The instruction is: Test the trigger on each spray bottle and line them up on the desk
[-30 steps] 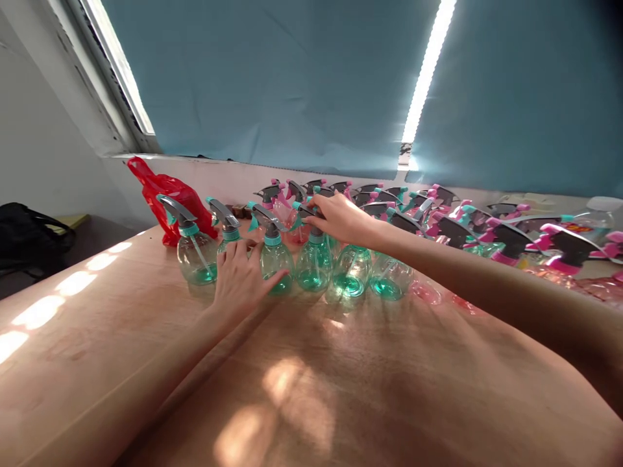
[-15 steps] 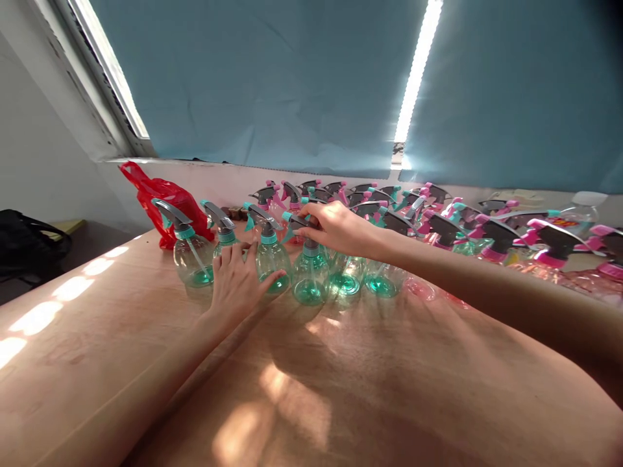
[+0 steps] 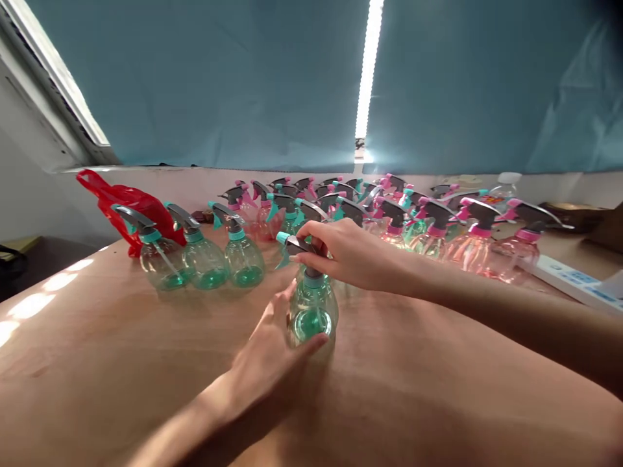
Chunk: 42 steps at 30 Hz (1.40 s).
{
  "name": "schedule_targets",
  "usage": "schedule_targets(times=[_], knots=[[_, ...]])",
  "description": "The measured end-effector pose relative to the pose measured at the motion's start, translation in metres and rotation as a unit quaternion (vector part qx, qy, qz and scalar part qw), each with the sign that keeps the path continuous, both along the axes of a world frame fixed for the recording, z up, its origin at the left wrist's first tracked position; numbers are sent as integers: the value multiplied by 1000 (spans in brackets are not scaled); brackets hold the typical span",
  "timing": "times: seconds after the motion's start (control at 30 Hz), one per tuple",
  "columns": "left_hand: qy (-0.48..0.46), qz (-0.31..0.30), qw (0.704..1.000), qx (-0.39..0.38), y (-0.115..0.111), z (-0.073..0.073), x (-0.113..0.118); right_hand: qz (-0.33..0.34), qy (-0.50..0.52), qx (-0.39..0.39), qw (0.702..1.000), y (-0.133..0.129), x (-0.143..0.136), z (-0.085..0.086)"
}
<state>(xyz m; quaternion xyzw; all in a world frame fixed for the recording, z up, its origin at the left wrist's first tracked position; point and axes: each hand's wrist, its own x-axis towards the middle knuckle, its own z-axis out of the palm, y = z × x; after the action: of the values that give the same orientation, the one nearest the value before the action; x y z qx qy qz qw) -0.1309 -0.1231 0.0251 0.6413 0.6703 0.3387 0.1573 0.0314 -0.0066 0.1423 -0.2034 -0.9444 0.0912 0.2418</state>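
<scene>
A clear green spray bottle (image 3: 315, 301) with a grey and teal trigger head is between my two hands, pulled forward from the others. My right hand (image 3: 348, 253) is closed over its spray head from the right and above. Lower down, my left hand (image 3: 277, 337) cups the bottle's body, fingers along its left side and thumb across the front near the base. Whether the base touches the table cannot be made out. Three similar green spray bottles (image 3: 246, 259) stand in a row to the left.
Several spray bottles with pink or teal heads (image 3: 431, 224) crowd the back of the wooden table (image 3: 121, 363). A red plastic bag (image 3: 126, 204) lies behind the left row. A white strip with blue markings (image 3: 579, 279) is at the right, and a blue blind (image 3: 219, 84) hangs behind.
The spray bottle under my right hand has come forward, out of the row. My left hand has moved right from the other bottles onto its body. The view has shifted rightward.
</scene>
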Motion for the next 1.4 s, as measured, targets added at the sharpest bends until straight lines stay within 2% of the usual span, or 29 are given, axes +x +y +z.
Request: schedule_targets(times=[0.07, 0.2, 0.33, 0.43, 0.53, 0.67, 0.8, 0.9, 1.03, 1.27, 1.4], knots=[[-9, -9, 1000, -26, 1, 4, 19, -3, 6, -3, 1000, -7, 16, 0], [12, -49, 999, -14, 6, 7, 46, -3, 19, -50, 999, -13, 55, -6], [13, -119, 992, 28, 17, 1, 69, 37, 62, -162, 984, -6, 96, -22], [4, -155, 987, 35, 30, -6, 89, 46, 104, -200, 973, 1, 119, -37], [-18, -196, 980, 29, 44, -13, 110, 45, 145, -225, 962, 4, 134, -45], [-25, -252, 965, 65, 62, -19, 138, 16, 173, -280, 944, 4, 150, -46], [-33, -278, 957, 79, 76, -21, 154, -8, 194, -289, 937, 12, 161, -56], [-45, -307, 947, 84, 85, -19, 157, -19, 208, -299, 931, 19, 164, -63], [-24, -315, 944, 92, 92, -16, 147, -21, 202, -305, 931, 24, 159, -62], [80, -271, 959, 25, 88, -23, 109, 0, 246, -297, 923, 40, 139, -66], [115, -258, 959, 26, 85, -33, 89, 14, 259, -297, 919, 44, 128, -65]])
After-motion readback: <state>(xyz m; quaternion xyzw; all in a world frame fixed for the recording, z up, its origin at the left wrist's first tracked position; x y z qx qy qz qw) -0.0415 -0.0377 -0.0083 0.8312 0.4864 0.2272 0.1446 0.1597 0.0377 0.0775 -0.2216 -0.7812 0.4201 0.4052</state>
